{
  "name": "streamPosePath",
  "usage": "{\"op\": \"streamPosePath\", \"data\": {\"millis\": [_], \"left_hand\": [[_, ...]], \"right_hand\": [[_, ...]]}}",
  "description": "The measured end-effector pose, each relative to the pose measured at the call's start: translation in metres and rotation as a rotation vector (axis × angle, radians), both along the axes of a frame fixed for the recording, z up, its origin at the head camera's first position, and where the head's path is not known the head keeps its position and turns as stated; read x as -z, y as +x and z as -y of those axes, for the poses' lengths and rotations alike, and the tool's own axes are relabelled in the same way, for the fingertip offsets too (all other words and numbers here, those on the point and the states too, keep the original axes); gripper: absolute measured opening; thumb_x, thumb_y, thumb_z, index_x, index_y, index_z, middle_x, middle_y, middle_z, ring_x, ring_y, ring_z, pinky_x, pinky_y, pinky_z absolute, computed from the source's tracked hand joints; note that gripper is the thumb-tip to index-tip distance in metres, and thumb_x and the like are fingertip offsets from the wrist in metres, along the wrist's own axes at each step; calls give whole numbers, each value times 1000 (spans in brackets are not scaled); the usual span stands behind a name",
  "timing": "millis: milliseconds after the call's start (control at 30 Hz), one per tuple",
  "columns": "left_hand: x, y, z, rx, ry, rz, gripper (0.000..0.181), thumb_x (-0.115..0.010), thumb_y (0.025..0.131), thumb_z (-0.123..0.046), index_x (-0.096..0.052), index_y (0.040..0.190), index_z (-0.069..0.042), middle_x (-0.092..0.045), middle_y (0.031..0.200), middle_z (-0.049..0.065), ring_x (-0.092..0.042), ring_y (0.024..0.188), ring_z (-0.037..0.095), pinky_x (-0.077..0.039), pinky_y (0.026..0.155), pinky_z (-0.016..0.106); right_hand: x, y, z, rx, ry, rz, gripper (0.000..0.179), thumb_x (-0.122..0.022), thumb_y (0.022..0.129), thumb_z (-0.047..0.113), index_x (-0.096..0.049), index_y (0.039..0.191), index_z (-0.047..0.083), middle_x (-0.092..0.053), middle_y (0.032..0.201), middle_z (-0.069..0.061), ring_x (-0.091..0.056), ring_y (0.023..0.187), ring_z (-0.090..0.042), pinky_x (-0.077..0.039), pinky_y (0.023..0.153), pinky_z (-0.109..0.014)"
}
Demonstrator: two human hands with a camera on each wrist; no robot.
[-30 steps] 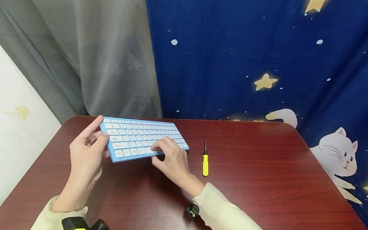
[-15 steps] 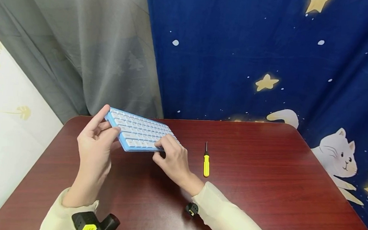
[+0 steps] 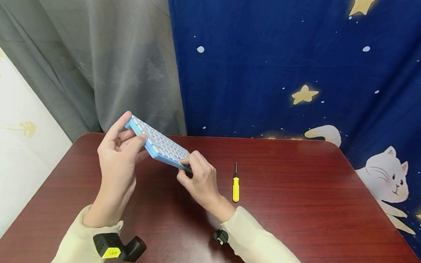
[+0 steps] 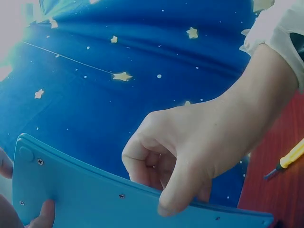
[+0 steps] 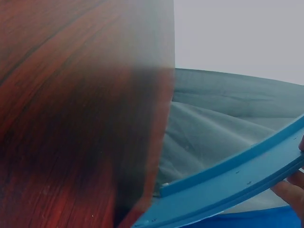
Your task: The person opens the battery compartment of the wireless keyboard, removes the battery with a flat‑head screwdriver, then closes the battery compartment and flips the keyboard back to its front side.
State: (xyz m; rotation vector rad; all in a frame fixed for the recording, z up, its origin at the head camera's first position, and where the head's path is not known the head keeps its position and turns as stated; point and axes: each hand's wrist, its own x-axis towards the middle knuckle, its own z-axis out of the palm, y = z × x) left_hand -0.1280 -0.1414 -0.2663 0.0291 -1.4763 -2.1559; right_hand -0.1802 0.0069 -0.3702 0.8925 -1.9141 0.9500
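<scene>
A blue keyboard (image 3: 160, 144) with white keys is held tilted above the table, its left end raised. My left hand (image 3: 118, 170) grips that end, thumb on the near side and a finger stretched to the far corner. Along the near edge, my right hand (image 3: 201, 181) pinches the keyboard between thumb and fingers. The left wrist view shows the blue underside (image 4: 95, 190) with several small screws, and the right thumb (image 4: 178, 194) pressing on it. In the right wrist view, left-hand fingers (image 5: 292, 192) touch the keyboard's far end.
On the dark red wooden table (image 3: 300, 201), a yellow-handled screwdriver (image 3: 236, 189) lies right of the right hand, tip pointing away. Behind the table hang a grey curtain (image 3: 135, 62) and a blue star-patterned curtain (image 3: 242, 89).
The left hand has risen and moved right, tipping the keyboard's left end up so its keys now show at a steep angle. The right hand has barely moved, and the screwdriver lies still.
</scene>
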Motion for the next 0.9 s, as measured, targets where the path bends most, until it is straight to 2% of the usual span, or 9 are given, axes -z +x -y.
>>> {"op": "streamPosePath", "data": {"millis": [167,267,500,733,900], "left_hand": [[-3,-4,-3,-3,31,13,50,-61,81,7,-54,127,-10,-53,102,20,-63,73,14,-53,61,29],[-4,-6,-5,-13,57,-6,49,-62,80,7,-54,126,-8,-53,100,18,-62,72,13,-53,60,30],[-6,-14,-11,-9,53,-43,46,-65,81,1,-50,124,-5,-47,105,14,-57,80,17,-53,61,28],[0,-27,-15,22,62,-102,40,-62,83,3,-51,121,-5,-46,101,9,-54,84,16,-52,64,25],[6,-34,-15,52,34,-111,38,-61,83,6,-52,118,-6,-45,102,8,-52,85,15,-50,67,23]], "right_hand": [[-2,1,0,-32,-28,7,16,-62,70,0,-54,81,8,-54,77,-1,-50,63,-9,-42,52,-19],[-3,2,2,-52,-49,14,16,-63,71,0,-55,83,7,-55,77,-1,-51,62,-8,-41,52,-18],[-6,2,4,-86,-114,50,16,-62,72,-2,-55,84,5,-56,80,-3,-54,62,-10,-41,54,-14],[-7,4,2,-158,-186,172,13,-60,77,-3,-54,86,3,-54,82,-6,-57,69,-11,-48,52,-17],[-7,4,2,-192,-230,241,13,-61,78,-4,-53,87,2,-54,84,-8,-58,74,-13,-48,55,-15]]}}
